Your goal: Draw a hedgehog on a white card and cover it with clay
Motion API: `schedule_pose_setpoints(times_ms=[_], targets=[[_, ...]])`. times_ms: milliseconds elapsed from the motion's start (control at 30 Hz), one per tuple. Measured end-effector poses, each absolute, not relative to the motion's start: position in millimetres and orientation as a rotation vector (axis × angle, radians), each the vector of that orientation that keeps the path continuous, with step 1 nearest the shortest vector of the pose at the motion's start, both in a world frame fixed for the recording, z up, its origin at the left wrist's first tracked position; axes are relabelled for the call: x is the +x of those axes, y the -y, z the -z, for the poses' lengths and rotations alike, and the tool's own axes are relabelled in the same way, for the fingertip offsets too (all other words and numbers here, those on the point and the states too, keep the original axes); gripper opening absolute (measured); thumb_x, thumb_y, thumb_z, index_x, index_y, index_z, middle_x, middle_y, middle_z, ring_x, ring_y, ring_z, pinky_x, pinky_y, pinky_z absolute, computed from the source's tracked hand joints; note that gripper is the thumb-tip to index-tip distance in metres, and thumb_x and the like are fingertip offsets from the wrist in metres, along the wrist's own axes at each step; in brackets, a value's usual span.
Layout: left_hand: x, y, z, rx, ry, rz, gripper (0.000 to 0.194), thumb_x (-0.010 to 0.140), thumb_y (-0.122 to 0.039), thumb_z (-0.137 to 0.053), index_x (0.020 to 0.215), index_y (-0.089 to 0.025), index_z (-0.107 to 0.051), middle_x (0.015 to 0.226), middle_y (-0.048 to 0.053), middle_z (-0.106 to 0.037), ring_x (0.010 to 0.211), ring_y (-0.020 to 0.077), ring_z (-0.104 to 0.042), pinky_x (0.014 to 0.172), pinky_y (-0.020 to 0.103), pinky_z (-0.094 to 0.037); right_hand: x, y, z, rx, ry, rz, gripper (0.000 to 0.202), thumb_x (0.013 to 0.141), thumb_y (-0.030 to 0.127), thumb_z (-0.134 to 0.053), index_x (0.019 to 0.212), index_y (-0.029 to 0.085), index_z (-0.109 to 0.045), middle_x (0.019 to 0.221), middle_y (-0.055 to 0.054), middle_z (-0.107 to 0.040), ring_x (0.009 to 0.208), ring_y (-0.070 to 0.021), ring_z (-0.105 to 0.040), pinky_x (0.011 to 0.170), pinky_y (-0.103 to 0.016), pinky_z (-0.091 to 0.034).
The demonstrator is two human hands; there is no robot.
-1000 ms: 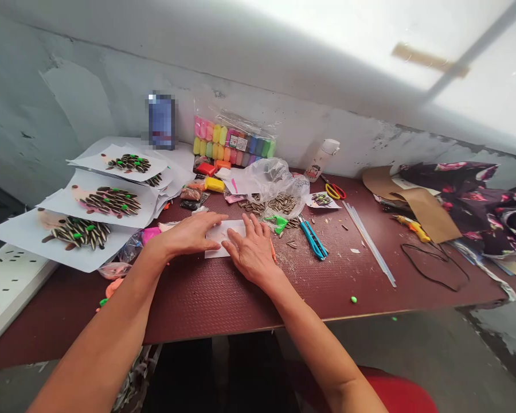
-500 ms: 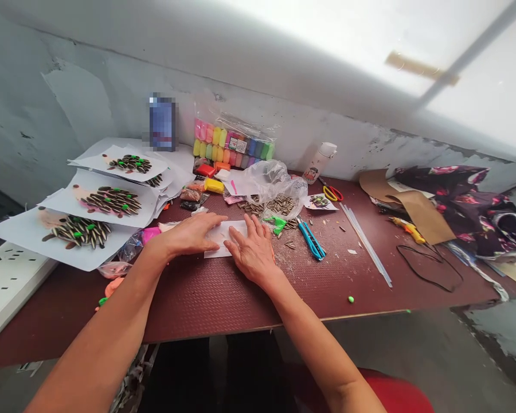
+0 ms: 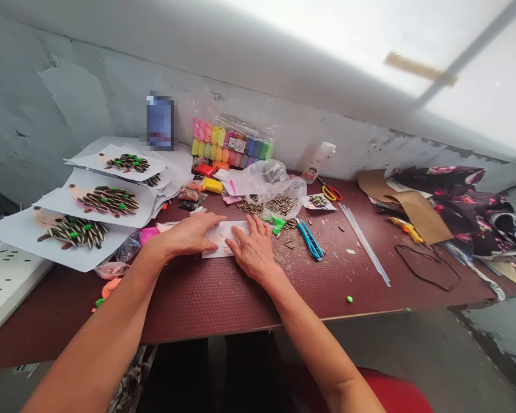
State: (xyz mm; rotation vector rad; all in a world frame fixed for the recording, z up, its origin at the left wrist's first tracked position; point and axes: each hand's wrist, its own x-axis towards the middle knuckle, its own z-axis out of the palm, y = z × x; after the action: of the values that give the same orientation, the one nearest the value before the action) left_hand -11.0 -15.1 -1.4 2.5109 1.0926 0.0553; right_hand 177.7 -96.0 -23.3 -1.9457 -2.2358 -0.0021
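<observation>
A small white paper (image 3: 218, 251) with faint lines lies flat on the table in front of me. My left hand (image 3: 194, 234) is at its left edge, fingers stretched out and slightly apart. Over the paper's right part lies my right hand (image 3: 254, 248), flat with fingers spread, hiding that side. Just beyond the right hand are a green lump of clay (image 3: 277, 225) and a pile of striped sunflower seeds (image 3: 279, 205), partly under a clear plastic bag (image 3: 269, 179). A teal utility knife (image 3: 311, 241) rests to the right.
Sheets with seed hedgehogs (image 3: 112, 201) are stacked at left. Coloured clay packs (image 3: 232, 146) lean on the wall. Further right are a bottle (image 3: 319, 163), scissors (image 3: 329, 192), clear glue sticks (image 3: 365, 244), a yellow glue gun (image 3: 406, 229) and dark flowered cloth (image 3: 460, 201).
The right hand's fingers have shifted very slightly, and faint marks on the paper show a little more between the hands. Otherwise the view has only moved a touch.
</observation>
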Motion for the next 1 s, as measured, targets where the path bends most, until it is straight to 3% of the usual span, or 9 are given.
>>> schedule_pose_setpoints(times_ms=[267, 1000], targets=[[-9.7, 16.6, -3.4, 2.496, -1.110, -0.026, 0.078, 0.075, -0.031, -0.066, 0.149, -0.017, -0.048, 0.147, 0.012, -0.058, 0.134, 0.0328, -0.053, 0.114, 0.043, -0.042, 176.5, 101.3, 22.6, -1.903, 2.266, -0.002, 0.045, 0.102, 0.054, -0.046, 0.137, 0.030, -0.063, 0.161, -0.013, -0.038, 0.151, -0.0348, -0.027, 0.117, -0.054, -0.022], [-10.9, 14.6, 1.9, 2.496, -1.116, -0.020, 0.079, 0.074, -0.031, -0.066, 0.150, -0.017, -0.047, 0.148, 0.013, -0.057, 0.138, 0.0340, -0.049, 0.115, 0.044, -0.040, 177.3, 103.9, 23.3, -1.962, 2.259, 0.056, 0.045, 0.104, 0.052, -0.042, 0.135, 0.028, -0.065, 0.158, -0.015, -0.042, 0.149, -0.0352, -0.030, 0.116, -0.053, -0.022]])
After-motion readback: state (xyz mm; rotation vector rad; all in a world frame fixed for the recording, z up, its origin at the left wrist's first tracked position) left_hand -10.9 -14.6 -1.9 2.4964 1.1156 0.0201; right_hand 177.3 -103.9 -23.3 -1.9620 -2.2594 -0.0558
